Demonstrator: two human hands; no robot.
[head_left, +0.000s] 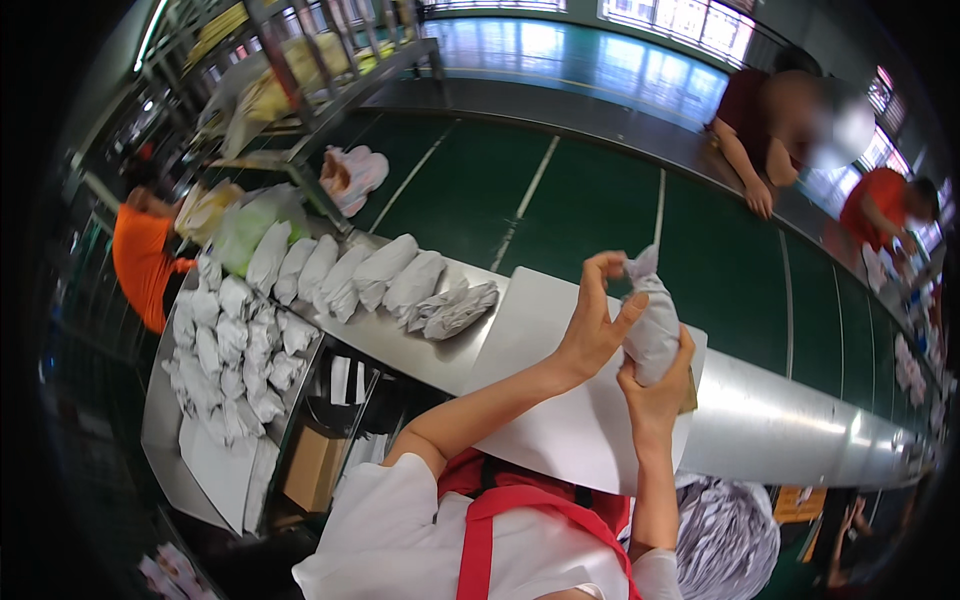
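A white paper-wrapped bundle (654, 335) stands nearly upright over the worktop, its upper end twisted to a point. My right hand (657, 392) is closed around its lower part from the right and below. On its left side is my left hand (597, 325), thumb and fingers apart, with the thumb against or just beside the paper and blurred fingertips near the twisted end. What is inside the wrapping is hidden. Beneath both hands lies a stack of flat white paper sheets (545, 400). A brownish-yellow edge (690, 392) shows beside my right wrist.
Several wrapped bundles (375, 278) line the metal ledge at left, beside a tray (155, 425) piled with more. A green conveyor belt (590, 205) runs beyond. Across it a person (740, 130) leans on the edge; another in orange (140, 255) is at far left. Crumpled paper (725, 535) sits lower right.
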